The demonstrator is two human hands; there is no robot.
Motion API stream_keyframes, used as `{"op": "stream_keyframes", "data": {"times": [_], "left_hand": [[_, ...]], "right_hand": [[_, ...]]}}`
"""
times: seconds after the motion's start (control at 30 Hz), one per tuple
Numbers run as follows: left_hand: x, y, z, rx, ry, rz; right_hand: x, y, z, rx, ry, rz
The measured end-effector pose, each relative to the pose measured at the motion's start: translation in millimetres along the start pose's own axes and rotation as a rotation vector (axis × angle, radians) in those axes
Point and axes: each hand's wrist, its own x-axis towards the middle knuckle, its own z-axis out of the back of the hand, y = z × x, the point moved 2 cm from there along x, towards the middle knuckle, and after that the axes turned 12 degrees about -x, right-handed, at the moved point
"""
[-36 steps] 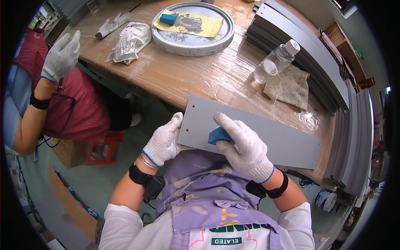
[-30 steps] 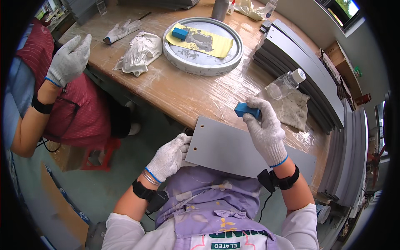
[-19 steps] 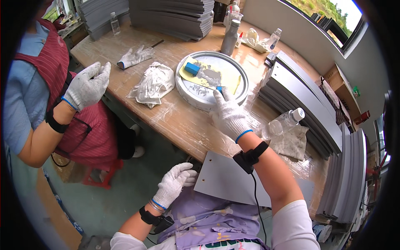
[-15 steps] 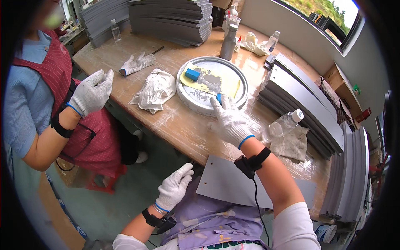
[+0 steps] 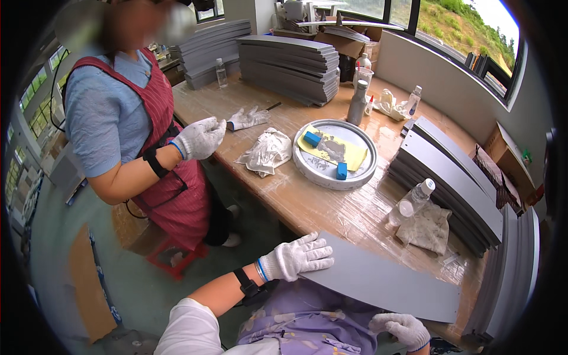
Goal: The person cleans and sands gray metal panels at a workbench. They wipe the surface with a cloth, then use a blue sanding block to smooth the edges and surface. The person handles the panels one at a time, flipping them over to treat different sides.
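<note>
My left hand (image 5: 297, 258), in a white knit glove, rests on the left end of a flat grey panel (image 5: 378, 275), its fingers stretched over the corner. Close to the panel's front edge and my purple floral apron is my gloved right hand (image 5: 403, 330), its fingers curled; whatever may be in them is hidden. On the table beyond stands a round metal lid (image 5: 300, 168) used as a tray. It bears a yellow sheet (image 5: 356, 155) smeared with grey paste and two blue blocks, one at the left (image 5: 312, 139) and one nearer me (image 5: 341, 171).
At the left stands a co-worker in a red apron, one gloved hand (image 5: 201, 138) raised by the table edge. A white rag (image 5: 267, 152), a loose glove (image 5: 248, 118) and a grey bottle (image 5: 357, 103) surround the lid. Grey panels are stacked behind (image 5: 287, 71) and at right (image 5: 447, 180).
My right hand has let go of the near blue block and come back to the panel's front edge. My left hand has moved onto the panel's left end. The view has shifted.
</note>
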Motion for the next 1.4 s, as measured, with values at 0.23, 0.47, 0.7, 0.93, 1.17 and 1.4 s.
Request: {"op": "stream_keyframes", "data": {"times": [0.23, 0.47, 0.7, 0.93, 1.17, 1.4], "left_hand": [[44, -85, 72, -0.43, -0.178, -0.025], [49, -173, 90, -0.786, -0.305, 0.196], [29, -173, 61, -0.701, -0.478, 0.355], [42, -139, 15, -1.126, -0.475, 0.576], [135, -166, -27, -1.242, 0.151, 0.653], [203, -217, -51, -1.515, 0.092, 0.549]], "right_hand": [[3, -77, -19, 0.481, -0.39, 0.27], [40, -76, -28, 1.174, -0.174, 0.717], [32, -98, -29, 1.185, -0.375, 0.687], [-24, -35, 16, 0.954, -0.781, 0.842], [-73, 4, 52, 0.947, -0.866, 0.924], [-148, 5, 31, 0.544, -1.001, 0.565]]}}
